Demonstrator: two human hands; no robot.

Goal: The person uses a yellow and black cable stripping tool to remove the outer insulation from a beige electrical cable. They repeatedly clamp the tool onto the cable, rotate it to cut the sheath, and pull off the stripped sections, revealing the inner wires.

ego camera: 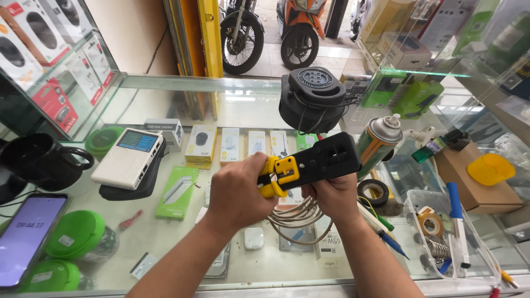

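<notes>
The left hand [238, 194] was closed in a tight grip around the yellow handles at the end of the black and yellow crimping tool [312, 161]. The fingers were curled right round, with no gap showing. The right hand [333, 197] held the same tool from below, near its black middle part. Its grip was closed on the tool too, and it also pinched the coil of thin beige cable [295, 218] that hung in loops under both hands.

The tool sat in the middle of the view, held up above the glass worktop [165, 243]. Its black head pointed toward 2 o'clock.

At 12 o'clock from the tool stood a round black cable reel [312, 99]. At 3 o'clock, just beside the tool's head, stood a green and orange spray can with a white cap [378, 144]. Below the can, at 4 o'clock, lay a roll of black tape [374, 192]. Farther out at 4 o'clock was a clear plastic tray [414, 207] with a blue and white pen [457, 223] in it.

At 9 o'clock lay a white box-shaped tester with a small screen [128, 157]. Farther out at 9 o'clock was a black mug [38, 160]. At 8 o'clock lay a phone with a pale purple screen [25, 237] and two round green lids [74, 234].
</notes>
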